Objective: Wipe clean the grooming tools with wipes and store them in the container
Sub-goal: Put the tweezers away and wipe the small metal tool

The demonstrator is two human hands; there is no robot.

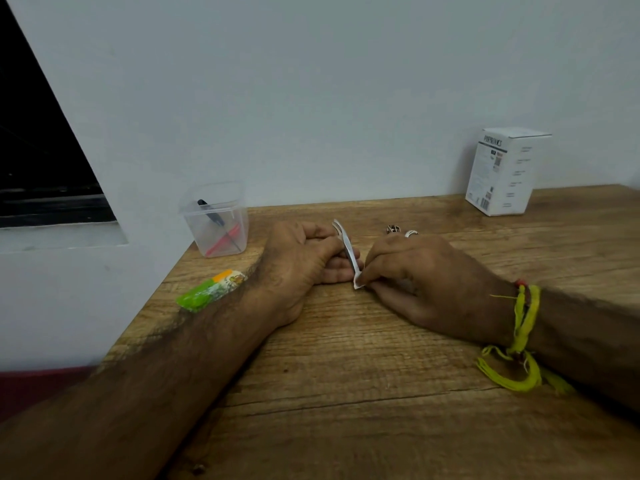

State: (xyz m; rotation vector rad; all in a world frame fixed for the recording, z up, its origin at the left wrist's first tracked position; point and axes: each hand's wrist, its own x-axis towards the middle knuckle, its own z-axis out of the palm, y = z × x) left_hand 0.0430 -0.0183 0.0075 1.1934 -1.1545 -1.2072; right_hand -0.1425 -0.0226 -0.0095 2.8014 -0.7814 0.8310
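Setting: wooden table (381, 393) is standing against a pale wall (329, 98), with a dark window opening at the far left.
Left hand: left hand (301, 261) is lying on the table and gripping a metal tool, apparently tweezers (344, 245), between thumb and fingers; the tool's far tip is sticking up past the fingers.
Right hand: right hand (415, 275) is pinching a small white wipe (358, 280) around the near end of the tweezers, fingers curled tight on it.
Wrist: yellow thread band (519, 337) is hanging around the right wrist, its loose ends trailing on the table.
Waiting tools: two small metal pieces (401, 231) are lying just beyond the right hand; too small to tell what they are.
Container: clear plastic tub (216, 220) is sitting at the table's far left corner, near the left hand, and is holding a black-handled tool (209, 211) and a red one (225, 239), both leaning.
Packet: green, white and orange packet (207, 291) is lying at the left table edge, just beside the left forearm.
Box: white carton (502, 171) is standing far right against the wall, well apart from the hands.
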